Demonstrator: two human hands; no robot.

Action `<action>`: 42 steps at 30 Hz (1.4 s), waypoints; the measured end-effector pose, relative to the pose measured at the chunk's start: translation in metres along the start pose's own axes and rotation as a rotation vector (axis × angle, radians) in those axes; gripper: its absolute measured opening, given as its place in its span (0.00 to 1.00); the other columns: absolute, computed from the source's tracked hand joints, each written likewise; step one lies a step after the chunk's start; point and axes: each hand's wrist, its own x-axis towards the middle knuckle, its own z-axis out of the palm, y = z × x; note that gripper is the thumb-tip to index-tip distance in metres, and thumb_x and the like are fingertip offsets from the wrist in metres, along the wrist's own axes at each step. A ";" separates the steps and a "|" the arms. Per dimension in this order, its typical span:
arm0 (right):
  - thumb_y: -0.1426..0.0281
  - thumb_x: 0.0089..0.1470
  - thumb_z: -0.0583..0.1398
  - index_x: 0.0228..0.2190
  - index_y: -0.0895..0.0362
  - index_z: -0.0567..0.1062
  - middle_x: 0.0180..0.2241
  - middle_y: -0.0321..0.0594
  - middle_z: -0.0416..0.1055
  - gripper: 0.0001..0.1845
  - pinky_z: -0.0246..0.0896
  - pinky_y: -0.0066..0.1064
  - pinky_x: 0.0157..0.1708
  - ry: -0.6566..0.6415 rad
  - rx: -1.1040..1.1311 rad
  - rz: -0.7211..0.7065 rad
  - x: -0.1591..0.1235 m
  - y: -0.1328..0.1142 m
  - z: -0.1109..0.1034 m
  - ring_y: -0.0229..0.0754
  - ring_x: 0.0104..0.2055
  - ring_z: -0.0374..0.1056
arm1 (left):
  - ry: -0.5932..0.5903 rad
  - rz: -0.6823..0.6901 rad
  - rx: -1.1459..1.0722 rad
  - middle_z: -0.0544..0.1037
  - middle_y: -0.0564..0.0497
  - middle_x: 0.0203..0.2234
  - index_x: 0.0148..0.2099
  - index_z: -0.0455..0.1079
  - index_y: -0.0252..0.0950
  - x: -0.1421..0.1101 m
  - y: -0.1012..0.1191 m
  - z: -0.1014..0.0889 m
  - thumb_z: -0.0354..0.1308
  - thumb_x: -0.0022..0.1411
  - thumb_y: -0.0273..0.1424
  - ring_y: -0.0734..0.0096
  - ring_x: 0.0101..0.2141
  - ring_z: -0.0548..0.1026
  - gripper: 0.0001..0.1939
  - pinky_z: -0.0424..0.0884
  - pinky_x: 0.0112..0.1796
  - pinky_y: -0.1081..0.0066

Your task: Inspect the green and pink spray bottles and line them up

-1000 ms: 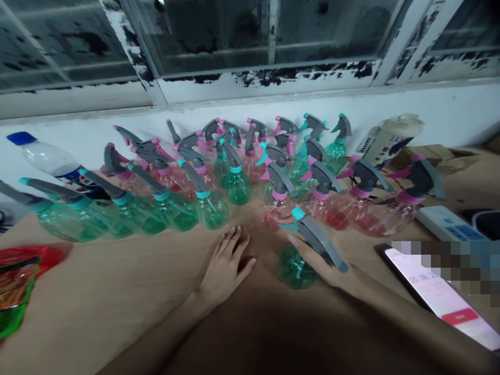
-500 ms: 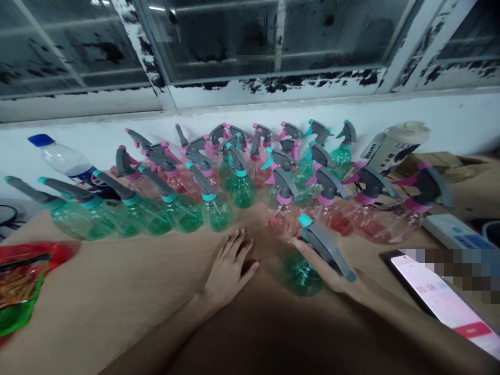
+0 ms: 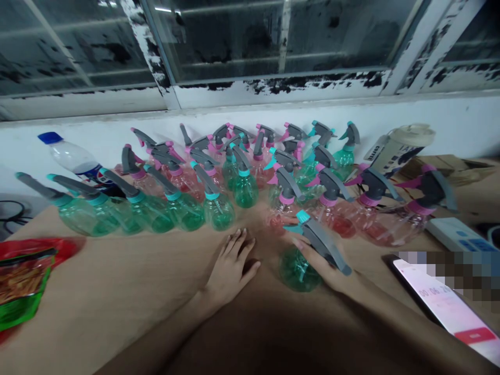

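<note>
My right hand is wrapped round the neck of a green spray bottle with a grey and teal trigger head. That bottle is close in front of me, just short of the pink spray bottles, and its trigger points left. My left hand lies palm down on the table with its fingers spread, holding nothing. Just beyond its fingertips stands another green spray bottle, the right end of a row of green ones. A pink spray bottle stands behind the held bottle.
Several more green and pink spray bottles fill the back of the wooden table. A cola bottle is at the back left, a red and green snack bag at the left. On the right are a phone, a white box and a coffee cup.
The held spray bottle has shifted a little left with my right hand, and its teal trigger now shows. My left hand stays flat on the table. The camera view has shifted slightly.
</note>
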 end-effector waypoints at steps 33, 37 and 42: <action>0.67 0.55 0.56 0.40 0.52 0.72 0.38 0.40 0.74 0.11 0.65 0.42 0.47 -0.022 -0.090 -0.009 -0.005 -0.013 -0.004 0.46 0.45 0.70 | -0.003 -0.001 -0.010 0.56 0.38 0.60 0.59 0.60 0.32 -0.001 0.001 0.000 0.50 0.64 0.39 0.54 0.60 0.53 0.24 0.52 0.57 0.54; 0.67 0.55 0.55 0.42 0.54 0.74 0.41 0.43 0.74 0.13 0.64 0.41 0.48 -0.002 -0.112 0.000 -0.008 -0.011 -0.002 0.47 0.47 0.69 | 0.002 -0.009 -0.009 0.56 0.39 0.60 0.59 0.60 0.32 -0.001 0.001 0.001 0.50 0.64 0.39 0.54 0.60 0.53 0.24 0.52 0.57 0.54; 0.65 0.56 0.55 0.39 0.52 0.76 0.40 0.41 0.75 0.12 0.64 0.40 0.47 0.020 -0.158 -0.047 -0.011 -0.007 -0.001 0.48 0.46 0.70 | 0.004 -0.025 -0.009 0.58 0.39 0.60 0.58 0.61 0.32 -0.002 0.002 0.002 0.51 0.63 0.40 0.54 0.60 0.54 0.25 0.53 0.57 0.55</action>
